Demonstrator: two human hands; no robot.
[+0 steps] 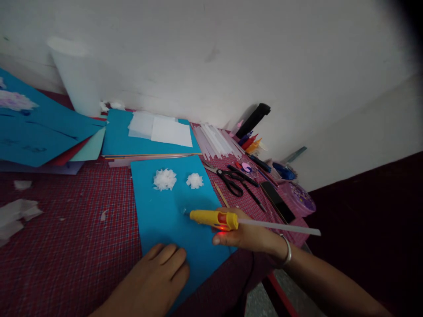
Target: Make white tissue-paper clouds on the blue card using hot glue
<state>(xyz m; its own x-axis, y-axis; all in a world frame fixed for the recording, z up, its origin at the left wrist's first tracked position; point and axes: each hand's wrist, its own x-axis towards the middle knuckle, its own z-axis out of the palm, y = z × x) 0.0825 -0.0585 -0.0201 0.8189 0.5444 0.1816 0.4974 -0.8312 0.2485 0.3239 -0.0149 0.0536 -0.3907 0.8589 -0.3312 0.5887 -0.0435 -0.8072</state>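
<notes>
The tabletop, covered in checked cloth, carries a blue sheet at its near edge. A second sheet, tilted up at the tabletop's left edge, bears drawn lines; none show on the blue sheet. The left hand lies palm down across the blue sheet's left edge, fingers together, nothing visible in its grip. The right hand's grip is clamped on the yellow glue gun, nozzle over the sheet's middle, indicator lit. Done: the larger white puff and smaller white puff lie near the sheet's far edge; bonding cannot be confirmed. Gluing appears partway along: a clear bead shows at the nozzle, not yet covered
</notes>
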